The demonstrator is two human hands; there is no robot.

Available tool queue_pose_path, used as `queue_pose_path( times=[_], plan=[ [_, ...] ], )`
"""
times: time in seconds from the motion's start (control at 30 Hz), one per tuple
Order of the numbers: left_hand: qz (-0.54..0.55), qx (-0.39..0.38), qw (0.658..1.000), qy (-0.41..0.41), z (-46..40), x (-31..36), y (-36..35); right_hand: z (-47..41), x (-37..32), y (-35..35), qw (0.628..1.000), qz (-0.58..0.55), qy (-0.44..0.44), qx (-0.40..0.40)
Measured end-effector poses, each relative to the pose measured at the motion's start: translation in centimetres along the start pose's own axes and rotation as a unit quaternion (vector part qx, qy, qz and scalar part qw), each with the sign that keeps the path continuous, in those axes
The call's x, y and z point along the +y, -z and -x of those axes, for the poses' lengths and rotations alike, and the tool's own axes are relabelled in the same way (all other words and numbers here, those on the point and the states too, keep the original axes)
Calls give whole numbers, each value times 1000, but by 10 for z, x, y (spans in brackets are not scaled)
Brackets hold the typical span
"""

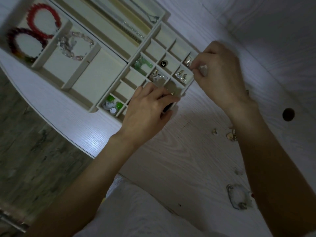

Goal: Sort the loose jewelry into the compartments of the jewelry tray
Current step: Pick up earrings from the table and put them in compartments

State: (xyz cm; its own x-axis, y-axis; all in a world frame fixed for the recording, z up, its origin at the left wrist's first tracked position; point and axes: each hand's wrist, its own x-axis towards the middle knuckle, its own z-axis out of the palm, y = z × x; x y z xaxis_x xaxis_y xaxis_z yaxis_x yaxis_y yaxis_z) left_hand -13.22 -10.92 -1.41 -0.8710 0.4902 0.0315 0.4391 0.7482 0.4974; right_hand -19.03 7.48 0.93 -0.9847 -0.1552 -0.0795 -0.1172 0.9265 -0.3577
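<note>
Nearest, at six o'clock, a pale cloth [136, 211] lies against the desk [179, 151] edge, and two bare forearms reach up over the white wood-grain top. At four o'clock a clear beaded bracelet [239, 196] lies loose on the desk; farther up, near three o'clock, a few small earrings [230, 134] sit scattered just beside the right forearm.

The left hand [148, 106] rests on the near corner of the jewelry tray [153, 31], fingers curled and thumb tucked round something small and dark with a glint of gold — too dim to tell what. The right hand [220, 72] is at the tray's two o'clock edge, thumb and forefinger pinched together on a small pale piece [201, 67] over the outer row of little compartments.

Inside that grid: a silver earring pair [181, 76] just beside the right fingertips, a single hoop [187, 61] in the next cell up, a black stud [163, 63], green stones [142, 65], and green and white beads [112, 104] at the near end.

Farther off, toward eleven o'clock, larger compartments hold a clear bead bracelet [75, 46], a red bracelet [42, 19] and a dark multicoloured one [24, 45]. At twelve o'clock a thin chain [133, 30] lies in a long slot.
</note>
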Motion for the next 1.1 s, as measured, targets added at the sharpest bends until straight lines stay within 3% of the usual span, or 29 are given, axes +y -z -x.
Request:
queue_pose_path(
  times=[0.23, 0.77, 1.1],
  plan=[
    [-2, -3, 1000, 1, 0, 0, 0, 9, -2, -11, 1000, 16, 16, 3],
    [-2, 4, 1000, -2, -1, 1, 0, 5, -22, -27, 985, 154, -66, 35],
    [3, 13, 1000, -7, -1, 1, -1, 15, -23, -22, 987, 113, -65, 90]
  ],
)
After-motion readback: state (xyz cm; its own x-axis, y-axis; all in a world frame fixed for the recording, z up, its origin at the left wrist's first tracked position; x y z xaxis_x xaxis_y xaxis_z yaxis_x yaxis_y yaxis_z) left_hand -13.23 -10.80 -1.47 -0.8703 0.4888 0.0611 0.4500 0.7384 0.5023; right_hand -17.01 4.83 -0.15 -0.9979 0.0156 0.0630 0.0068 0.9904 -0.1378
